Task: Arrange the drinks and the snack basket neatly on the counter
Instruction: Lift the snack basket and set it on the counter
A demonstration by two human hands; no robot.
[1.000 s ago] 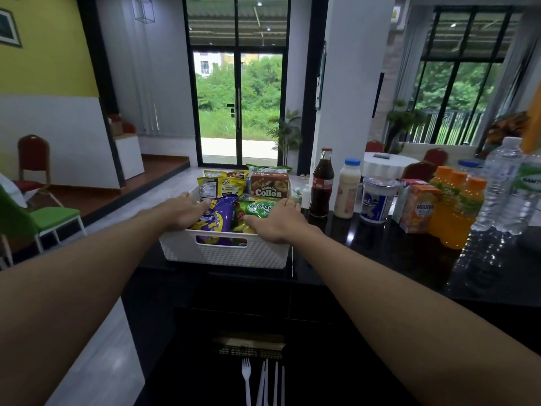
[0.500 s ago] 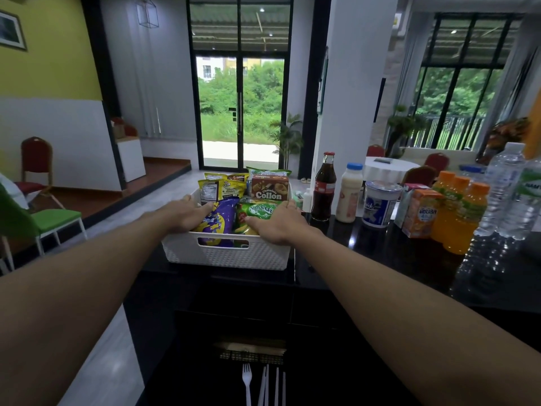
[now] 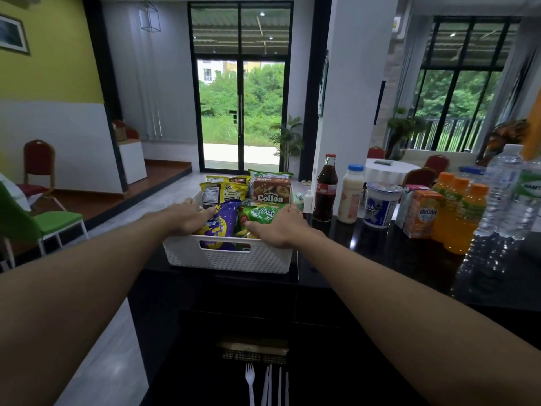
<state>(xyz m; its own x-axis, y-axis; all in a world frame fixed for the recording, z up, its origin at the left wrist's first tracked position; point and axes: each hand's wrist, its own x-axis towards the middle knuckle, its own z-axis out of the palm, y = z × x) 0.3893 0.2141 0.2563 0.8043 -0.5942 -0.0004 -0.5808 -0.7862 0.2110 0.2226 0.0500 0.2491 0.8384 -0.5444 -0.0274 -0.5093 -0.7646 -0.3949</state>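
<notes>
- Gripping the white snack basket (image 3: 228,256) by both sides, the person reaches out across the black counter (image 3: 380,259); the basket sits at twelve o'clock from them, at the counter's nine o'clock end.
- Their left hand (image 3: 187,216) has its fingers curled over the rim on the basket's nine o'clock side, touching a purple packet (image 3: 221,227).
- Their right hand (image 3: 278,227) clasps the rim at three o'clock, thumb stretched inward over a green packet (image 3: 259,214).
- A Collon box (image 3: 271,190) stands upright at the basket's far side.
- From one to three o'clock the drinks run in a row: cola bottle (image 3: 325,189), milk bottle (image 3: 351,194), white tub (image 3: 382,205), juice carton (image 3: 421,213), orange juice bottles (image 3: 459,212), water bottles (image 3: 503,191).
- A plastic fork (image 3: 249,382) lies at six o'clock.
</notes>
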